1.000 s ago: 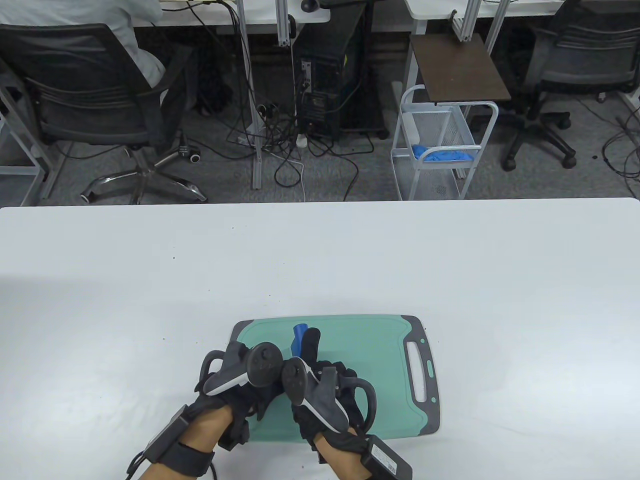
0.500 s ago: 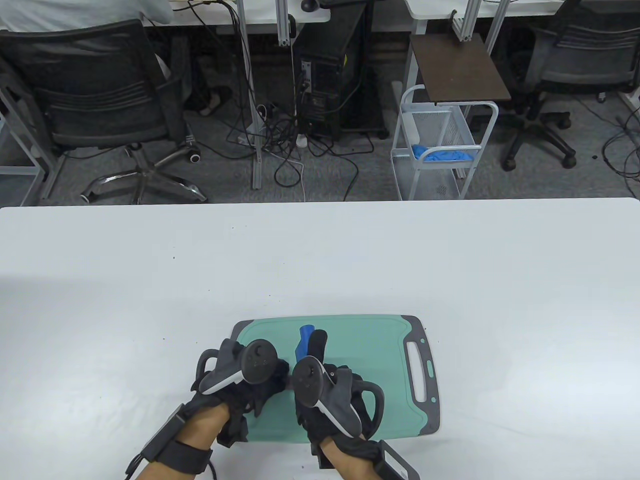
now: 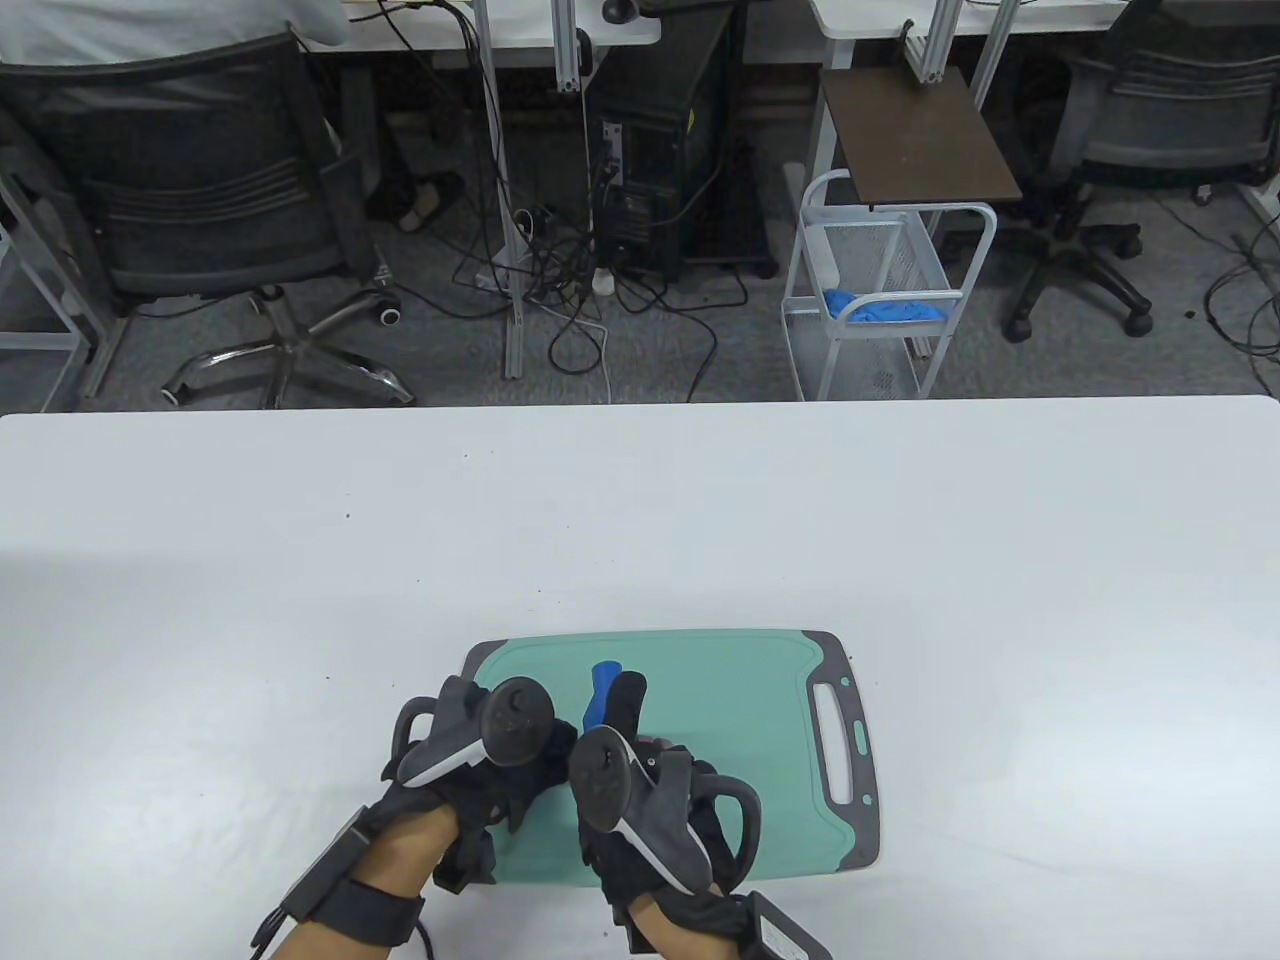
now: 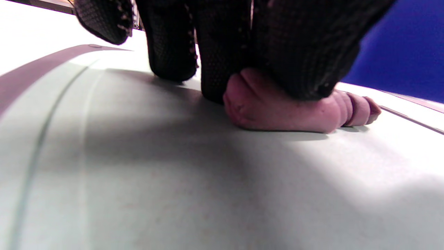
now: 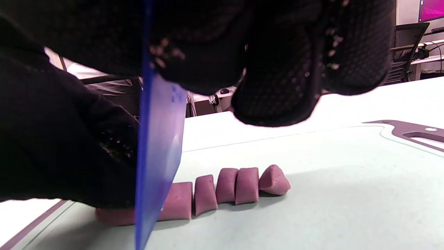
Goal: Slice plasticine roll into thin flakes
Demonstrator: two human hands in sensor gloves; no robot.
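Observation:
A purple plasticine roll (image 4: 277, 111) lies on the green cutting board (image 3: 740, 700). My left hand (image 3: 500, 760) presses down on its uncut end, fingertips (image 4: 305, 62) on top of it. My right hand (image 3: 640, 790) grips a blue plastic knife (image 5: 158, 146); its tip also shows in the table view (image 3: 600, 690). The blade stands upright in the roll beside my left fingers. Several cut purple slices (image 5: 229, 191) lie in a row to the blade's right. In the table view the hands hide the roll.
The cutting board has a grey rim and a handle slot (image 3: 835, 740) at its right end. The board lies near the front edge of a white table (image 3: 900, 520). Office chairs, a wire cart and cables stand on the floor beyond the table's far edge.
My right hand with the knife shifted right and then back left, towards my left hand. My left hand has barely moved.

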